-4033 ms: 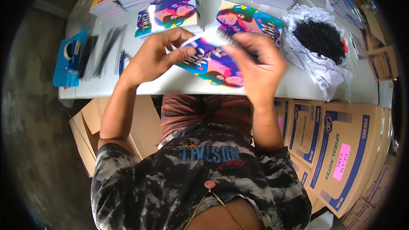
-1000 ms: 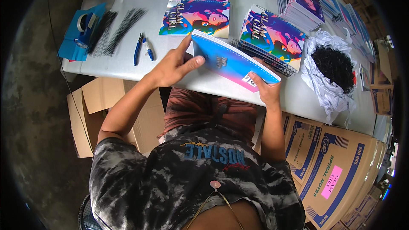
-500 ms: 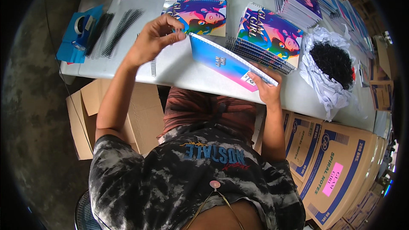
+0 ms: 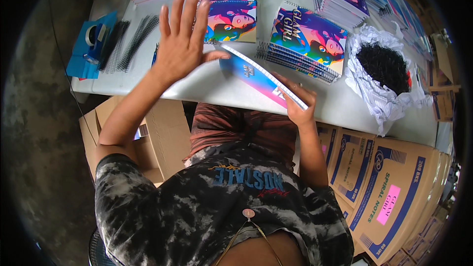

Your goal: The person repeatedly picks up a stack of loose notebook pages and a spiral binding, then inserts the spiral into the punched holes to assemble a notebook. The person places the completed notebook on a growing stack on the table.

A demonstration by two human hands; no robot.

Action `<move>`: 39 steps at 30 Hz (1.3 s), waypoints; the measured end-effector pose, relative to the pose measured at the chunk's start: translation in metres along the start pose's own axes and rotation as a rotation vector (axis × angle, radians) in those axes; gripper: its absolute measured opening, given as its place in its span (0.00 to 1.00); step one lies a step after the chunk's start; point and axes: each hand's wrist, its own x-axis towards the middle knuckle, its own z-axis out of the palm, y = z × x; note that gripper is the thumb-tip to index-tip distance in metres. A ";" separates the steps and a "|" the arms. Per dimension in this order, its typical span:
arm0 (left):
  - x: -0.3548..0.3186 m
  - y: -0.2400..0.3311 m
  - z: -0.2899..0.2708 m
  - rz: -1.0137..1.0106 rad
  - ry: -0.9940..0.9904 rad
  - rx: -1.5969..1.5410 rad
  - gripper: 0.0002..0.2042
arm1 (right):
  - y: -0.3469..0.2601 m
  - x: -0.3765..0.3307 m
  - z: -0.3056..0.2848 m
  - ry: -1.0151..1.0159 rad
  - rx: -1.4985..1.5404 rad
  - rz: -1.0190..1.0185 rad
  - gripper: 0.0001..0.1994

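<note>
On the white table (image 4: pixel 148 83) crowded with notebook stacks, your right hand (image 4: pixel 300 106) grips the near corner of the blue notebook (image 4: pixel 256 76), tilted on edge toward upper left, where your open left hand (image 4: pixel 182 39) hovers.

A white counter (image 4: pixel 148 76) runs across the upper half of the view, lit evenly by soft daylight with faint shadows. At nine o'clock the bare grey concrete floor (image 4: pixel 39 138) shows, stained and rough. Under the counter's near edge, at eight o'clock, an open brown cardboard box (image 4: pixel 160 133) stands on the floor. At four o'clock, printed cardboard cartons (image 4: pixel 389 192) are packed side by side.
</note>
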 end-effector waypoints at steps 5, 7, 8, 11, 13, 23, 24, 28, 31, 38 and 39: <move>-0.086 0.023 0.063 0.269 0.109 0.048 0.48 | -0.003 -0.008 0.015 0.074 0.010 -0.019 0.17; -0.060 0.003 0.052 0.094 0.369 0.000 0.51 | -0.009 -0.009 0.023 0.039 -0.010 -0.053 0.16; -0.063 -0.003 0.054 -0.077 0.358 -0.065 0.52 | -0.011 -0.011 0.025 0.021 -0.004 -0.056 0.15; -0.087 0.014 0.077 -0.031 0.136 -0.088 0.53 | -0.007 -0.008 0.033 0.032 -0.030 -0.116 0.14; -0.114 0.035 0.066 0.385 0.094 0.028 0.51 | -0.005 -0.012 0.029 0.040 -0.067 -0.105 0.14; -0.099 0.028 0.048 0.348 0.328 -0.076 0.52 | -0.005 0.001 0.039 0.012 -0.042 -0.322 0.15; -0.094 0.026 0.040 0.389 0.375 -0.032 0.51 | -0.011 0.001 0.040 -0.029 -0.076 -0.261 0.15; -0.106 0.031 0.061 0.091 0.275 -0.323 0.49 | -0.016 0.002 0.048 -0.033 0.049 -0.248 0.16; -0.106 0.031 0.044 0.437 0.258 -0.117 0.50 | -0.007 0.003 0.046 0.016 -0.031 -0.287 0.16; -0.115 0.042 0.057 0.038 0.223 -0.163 0.53 | -0.012 0.001 0.057 0.031 0.006 -0.151 0.15; -0.124 0.043 0.056 0.218 0.152 -0.051 0.52 | -0.009 0.005 0.058 0.040 -0.010 -0.185 0.15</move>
